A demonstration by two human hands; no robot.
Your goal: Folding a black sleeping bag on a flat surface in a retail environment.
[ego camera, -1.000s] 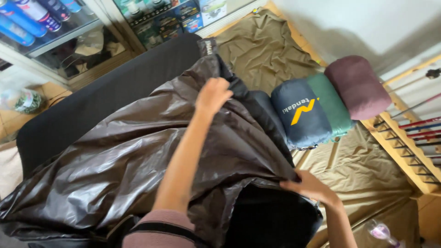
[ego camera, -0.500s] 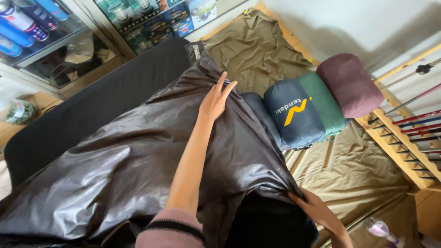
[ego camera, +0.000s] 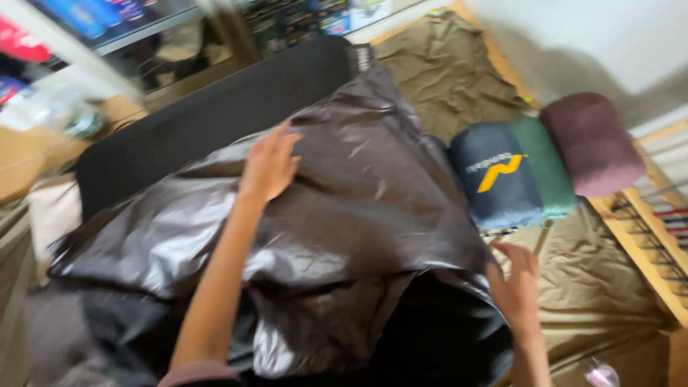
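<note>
Nearest: right hand [ego camera: 517,283], fingers loosely open, at the edge of the glossy brown sleeping bag [ego camera: 322,215]. Left hand [ego camera: 269,166], fingers spread flat, pressing it smooth over the black mat [ego camera: 208,122]. Beyond: 3 rolled stuff sacks [ego camera: 545,161] on the olive sheet [ego camera: 444,72].

Single head-worn camera, close range, looks steeply down over both arms; shelves [ego camera: 107,29] upper left, wall [ego camera: 595,36] upper right.
</note>
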